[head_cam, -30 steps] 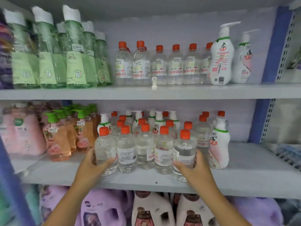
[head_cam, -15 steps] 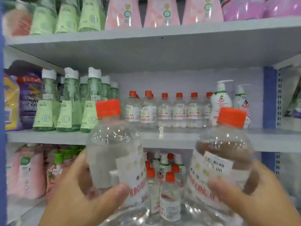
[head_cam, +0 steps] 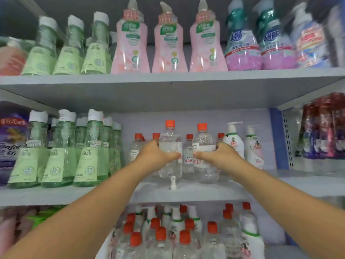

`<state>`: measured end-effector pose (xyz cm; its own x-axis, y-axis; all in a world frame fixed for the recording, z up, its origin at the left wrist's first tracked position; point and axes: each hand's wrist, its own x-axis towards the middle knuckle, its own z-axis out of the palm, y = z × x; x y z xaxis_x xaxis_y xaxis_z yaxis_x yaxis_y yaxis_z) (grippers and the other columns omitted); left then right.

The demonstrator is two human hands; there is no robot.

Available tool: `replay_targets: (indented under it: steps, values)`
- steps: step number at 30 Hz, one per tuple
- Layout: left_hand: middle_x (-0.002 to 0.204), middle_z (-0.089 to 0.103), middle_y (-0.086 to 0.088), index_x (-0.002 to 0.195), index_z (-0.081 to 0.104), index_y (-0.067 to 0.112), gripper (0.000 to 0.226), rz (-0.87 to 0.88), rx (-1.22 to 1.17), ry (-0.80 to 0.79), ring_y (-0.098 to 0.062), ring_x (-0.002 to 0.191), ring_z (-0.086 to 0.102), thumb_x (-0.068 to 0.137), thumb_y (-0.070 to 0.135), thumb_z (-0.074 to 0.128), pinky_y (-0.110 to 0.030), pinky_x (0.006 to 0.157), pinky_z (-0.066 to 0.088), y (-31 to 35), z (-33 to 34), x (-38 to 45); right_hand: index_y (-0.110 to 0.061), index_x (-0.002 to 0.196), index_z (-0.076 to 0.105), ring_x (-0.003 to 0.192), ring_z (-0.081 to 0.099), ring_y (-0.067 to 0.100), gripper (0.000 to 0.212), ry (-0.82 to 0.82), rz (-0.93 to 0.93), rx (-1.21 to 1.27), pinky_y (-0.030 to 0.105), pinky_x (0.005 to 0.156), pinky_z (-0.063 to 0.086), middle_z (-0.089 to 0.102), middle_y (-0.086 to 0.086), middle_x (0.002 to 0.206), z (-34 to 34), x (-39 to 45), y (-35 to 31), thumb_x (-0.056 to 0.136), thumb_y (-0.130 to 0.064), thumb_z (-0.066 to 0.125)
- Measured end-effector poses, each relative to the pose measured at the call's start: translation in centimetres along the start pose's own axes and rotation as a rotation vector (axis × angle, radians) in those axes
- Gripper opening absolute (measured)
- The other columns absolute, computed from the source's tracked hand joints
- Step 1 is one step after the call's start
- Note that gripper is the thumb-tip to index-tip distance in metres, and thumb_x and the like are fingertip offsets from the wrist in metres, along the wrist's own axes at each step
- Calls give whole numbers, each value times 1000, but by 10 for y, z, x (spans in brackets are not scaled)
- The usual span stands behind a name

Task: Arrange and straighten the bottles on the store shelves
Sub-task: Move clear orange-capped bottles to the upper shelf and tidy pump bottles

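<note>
Holding: two clear bottles, one per hand, at frame centre over the middle shelf (head_cam: pixel 186 191)
Left hand (head_cam: pixel 156 156): curled round the left bottle (head_cam: pixel 170 146), thumb across its front
Right hand (head_cam: pixel 218 156): curled round the right bottle (head_cam: pixel 204 150), thumb across its label
Bottles: upright, orange caps, side by side, bases low over the shelf; contact unclear
Behind: a row of like bottles (head_cam: pixel 137 148)
Right of centre: white pump bottles (head_cam: pixel 233 143)
Left: green bottles (head_cam: pixel 56 156)
Shelf front: a small white pump nozzle (head_cam: pixel 173 182)
Upper shelf: pink bottles (head_cam: pixel 169 45)
</note>
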<state>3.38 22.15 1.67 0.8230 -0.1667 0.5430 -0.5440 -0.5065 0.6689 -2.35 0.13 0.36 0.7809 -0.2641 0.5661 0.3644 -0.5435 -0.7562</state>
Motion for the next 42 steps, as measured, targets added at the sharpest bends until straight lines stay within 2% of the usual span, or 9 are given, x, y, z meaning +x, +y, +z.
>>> replay_targets:
  steps: [3, 6, 8, 13, 17, 21, 30, 37, 42]
  values:
    - [107, 72, 5, 124, 63, 24, 77, -48, 86, -104, -18, 93, 71, 62, 65, 85, -38, 83, 61, -9, 14, 23, -26, 83, 66, 58, 68, -1, 38, -59, 93, -112, 16, 43, 48, 73, -18, 66, -1, 17, 8, 69, -54, 89]
    - [120, 66, -1, 147, 45, 17, 106, -67, 173, -130, -21, 100, 66, 62, 69, 83, -33, 76, 54, -12, 25, 37, -26, 107, 71, 85, 67, 6, 51, -152, 121, -225, 21, 63, 52, 74, -11, 98, -5, 36, 15, 71, -60, 86]
    - [138, 58, -3, 154, 36, 22, 108, 5, 187, -109, -24, 118, 61, 66, 59, 87, -35, 91, 55, -10, 30, 46, -26, 127, 65, 100, 67, 13, 64, -187, 86, -338, 27, 77, 57, 72, -6, 115, -4, 46, 16, 77, -62, 81]
    - [155, 40, -5, 162, 14, 29, 111, 94, 366, -106, -30, 131, 53, 79, 38, 87, -37, 97, 53, 12, 31, 72, -25, 139, 44, 81, 65, 13, 73, -191, 118, -507, 20, 49, 50, 61, -8, 104, 2, 65, 13, 82, -57, 78]
    - [160, 41, -4, 163, 18, 21, 106, 99, 392, -120, -30, 137, 51, 83, 58, 78, -35, 92, 49, 19, 36, 99, -24, 148, 38, 96, 68, 18, 84, -238, 131, -425, 39, 78, 65, 62, -5, 113, 7, 87, 17, 81, -42, 85]
    - [154, 48, -5, 156, 35, 17, 95, 176, 340, -118, -27, 125, 56, 82, 57, 80, -30, 90, 49, 19, 41, 122, -20, 157, 29, 97, 73, 21, 99, -376, 140, -538, 38, 80, 65, 65, 4, 125, 8, 108, 14, 80, -46, 85]
    - [165, 30, -5, 162, 25, 22, 81, 228, 462, -188, -29, 147, 38, 95, 37, 68, -32, 106, 38, 5, 34, 139, -20, 115, 68, 88, 76, 20, 51, -334, -58, -408, 35, 79, 65, 77, -1, 101, -4, 156, 10, 86, -62, 70]
    - [147, 50, 2, 155, 39, 26, 70, 218, 411, -188, -16, 112, 51, 93, 30, 71, -21, 76, 43, 5, 28, 144, -17, 105, 72, 85, 75, 16, 38, -262, -98, -263, 29, 66, 63, 78, 1, 94, 14, 166, 30, 89, -52, 72]
    - [157, 44, 2, 160, 33, 28, 73, 234, 298, -131, -21, 137, 49, 96, 40, 68, -29, 104, 42, -3, 33, 134, -17, 102, 72, 77, 75, 12, 36, -248, -109, -228, 22, 56, 57, 78, -2, 87, 17, 163, 33, 90, -51, 72]
